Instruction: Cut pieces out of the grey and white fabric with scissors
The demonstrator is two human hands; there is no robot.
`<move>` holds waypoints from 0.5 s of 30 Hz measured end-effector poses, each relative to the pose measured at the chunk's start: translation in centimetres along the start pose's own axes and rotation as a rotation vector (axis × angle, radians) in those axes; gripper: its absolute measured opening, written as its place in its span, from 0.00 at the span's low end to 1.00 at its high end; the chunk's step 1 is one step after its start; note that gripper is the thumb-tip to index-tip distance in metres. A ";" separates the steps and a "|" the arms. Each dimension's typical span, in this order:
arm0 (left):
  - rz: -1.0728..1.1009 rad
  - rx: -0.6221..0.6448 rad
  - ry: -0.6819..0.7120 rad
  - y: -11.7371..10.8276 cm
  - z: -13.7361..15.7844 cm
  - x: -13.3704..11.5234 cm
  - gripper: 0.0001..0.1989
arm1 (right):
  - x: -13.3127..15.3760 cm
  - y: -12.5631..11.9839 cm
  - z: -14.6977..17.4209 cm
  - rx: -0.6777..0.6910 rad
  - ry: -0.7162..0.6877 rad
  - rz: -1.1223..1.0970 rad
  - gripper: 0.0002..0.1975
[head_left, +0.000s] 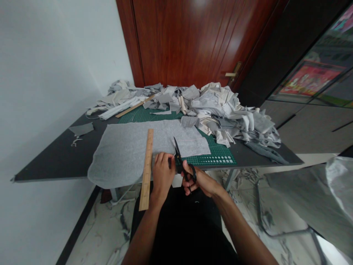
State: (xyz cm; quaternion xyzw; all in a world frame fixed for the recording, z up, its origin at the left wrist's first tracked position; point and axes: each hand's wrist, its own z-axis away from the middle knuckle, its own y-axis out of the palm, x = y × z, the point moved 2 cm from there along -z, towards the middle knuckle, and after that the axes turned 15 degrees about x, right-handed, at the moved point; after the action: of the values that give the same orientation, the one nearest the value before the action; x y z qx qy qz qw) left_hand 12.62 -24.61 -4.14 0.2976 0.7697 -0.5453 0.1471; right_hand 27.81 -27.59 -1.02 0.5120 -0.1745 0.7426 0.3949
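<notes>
Head view: My right hand (200,180) is wrapped around the handles of the scissors (178,156), at the grey cloth's (121,151) near edge. Whether my left hand (163,171) pinches anything, I cannot tell. Hazard: cut fingers, caused by blades beside them. Blades point away, slightly left; long axis oblique.

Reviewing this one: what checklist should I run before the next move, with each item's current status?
1. Black-handled pointed scissors in the right hand: ok, the fingers are in the handles.
2. Left hand well clear of the scissors: not ok, its fingertips are right beside them.
3. Light-grey thin cloth fully on the dark flat table: not ok, it overhangs the near edge.
4. Long, straight wooden ruler fully on the table: not ok, its near end juts past.
5. Scissors touching the cloth: cannot tell.
</notes>
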 end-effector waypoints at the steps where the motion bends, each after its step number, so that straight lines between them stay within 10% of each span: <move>1: 0.001 -0.002 0.003 0.0 0.0 0.0 0.06 | 0.2 -0.1 -0.2 -0.004 0.004 0.010 0.41; 15: -0.026 -0.040 0.043 0.2 0.1 0.1 0.05 | 1.1 -0.5 -1.7 -0.003 -0.019 0.051 0.40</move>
State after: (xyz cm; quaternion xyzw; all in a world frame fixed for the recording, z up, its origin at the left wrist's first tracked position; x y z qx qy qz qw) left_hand 12.66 -24.64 -4.32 0.2962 0.7871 -0.5252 0.1295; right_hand 26.98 -25.69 -0.84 0.5138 -0.1923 0.7472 0.3750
